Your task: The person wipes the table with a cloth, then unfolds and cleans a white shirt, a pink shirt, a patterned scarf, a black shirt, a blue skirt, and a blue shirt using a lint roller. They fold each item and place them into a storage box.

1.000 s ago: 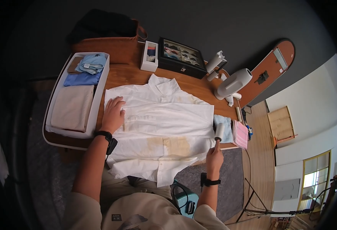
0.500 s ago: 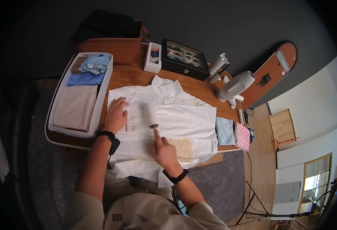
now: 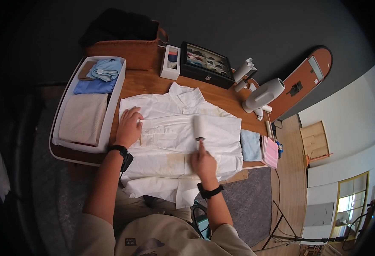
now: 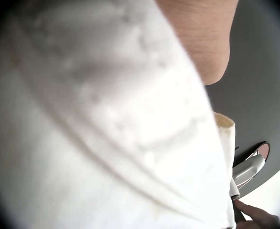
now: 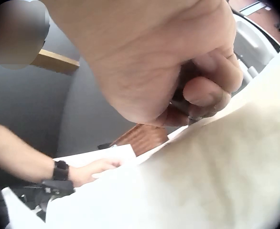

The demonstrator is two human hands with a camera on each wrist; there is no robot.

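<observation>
A white shirt (image 3: 166, 132) with tan stains lies spread on the wooden table, its collar toward the back and its lower part over the front edge. My right hand (image 3: 205, 164) grips the handle of a white lint roller (image 3: 199, 127), forefinger stretched along it. The roller lies over the middle of the shirt. In the right wrist view, the right hand's fingers (image 5: 204, 93) curl round the mostly hidden handle. On the shirt's left side rests my left hand (image 3: 129, 127), fingers extended. Blurred shirt fabric (image 4: 106, 119) fills most of the left wrist view.
At left stands a white box (image 3: 112, 96) of folded clothes. Behind are a brown basket (image 3: 132, 55), a small white box (image 3: 165, 73) and a black display case (image 3: 215, 80). A grey-white appliance (image 3: 264, 96) stands at right, near folded blue (image 3: 250, 145) and pink cloths (image 3: 269, 151).
The right hand carried the lint roller from the shirt's right edge to its left-middle, then back rightward to the middle. The left hand has stayed on the shirt's left side.
</observation>
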